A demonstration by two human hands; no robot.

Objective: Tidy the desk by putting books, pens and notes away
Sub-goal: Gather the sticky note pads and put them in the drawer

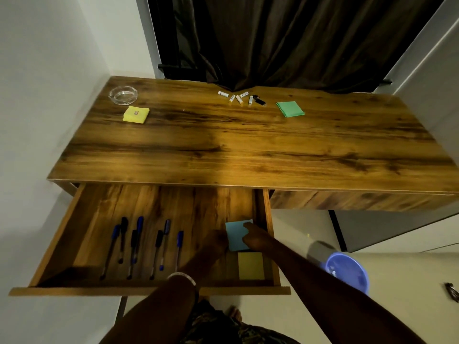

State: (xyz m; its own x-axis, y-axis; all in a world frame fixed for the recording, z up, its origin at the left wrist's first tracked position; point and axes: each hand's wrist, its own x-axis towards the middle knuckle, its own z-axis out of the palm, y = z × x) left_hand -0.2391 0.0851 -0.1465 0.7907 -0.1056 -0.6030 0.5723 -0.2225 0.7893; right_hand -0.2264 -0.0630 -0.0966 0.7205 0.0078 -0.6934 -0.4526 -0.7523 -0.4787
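The desk drawer (pixel 54 239) is pulled out below the wooden desk top (pixel 248 145). Both my hands are inside it at the right end. My left hand (pixel 214 242) and my right hand (pixel 255 238) touch a blue note pad (pixel 236 234) from either side, with the pad lying flat on the drawer floor. A dark yellow note pad (pixel 250 265) lies just in front of it. Several pens (pixel 139 244) lie side by side in the drawer's left half. On the desk top remain a yellow note pad (pixel 136 114) and a green note pad (pixel 290 109).
A glass ashtray (pixel 123 95) stands at the desk's back left. Several small batteries and a black item (pixel 242 97) lie at the back middle, before a dark curtain (pixel 273 40). A blue bin (pixel 347 270) stands on the floor at the right.
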